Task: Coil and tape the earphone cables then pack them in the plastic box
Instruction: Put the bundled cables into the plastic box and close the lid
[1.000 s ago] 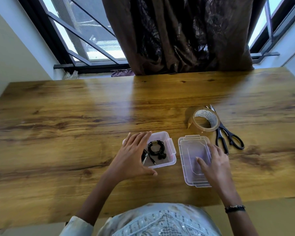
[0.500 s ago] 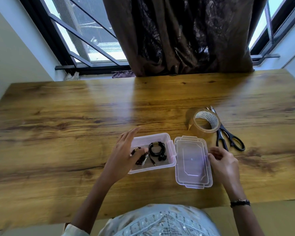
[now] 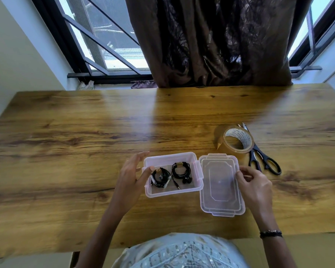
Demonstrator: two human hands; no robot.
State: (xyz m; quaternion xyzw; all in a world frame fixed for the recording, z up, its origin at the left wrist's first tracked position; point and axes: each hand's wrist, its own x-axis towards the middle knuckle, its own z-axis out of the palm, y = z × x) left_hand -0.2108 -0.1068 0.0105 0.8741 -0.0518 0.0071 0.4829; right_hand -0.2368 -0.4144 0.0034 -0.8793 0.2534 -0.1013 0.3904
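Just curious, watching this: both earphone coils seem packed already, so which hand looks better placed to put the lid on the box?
Probably the right hand: its fingers already pinch the lid's right edge. The left hand hovers open at the box's left wall, better suited to steadying it.

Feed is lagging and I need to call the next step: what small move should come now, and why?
Probably lift the lid with the right hand and swing it over the box. Both coiled earphones already lie inside, the right fingers grip the lid's far edge, and the left hand steadies the box's left wall.
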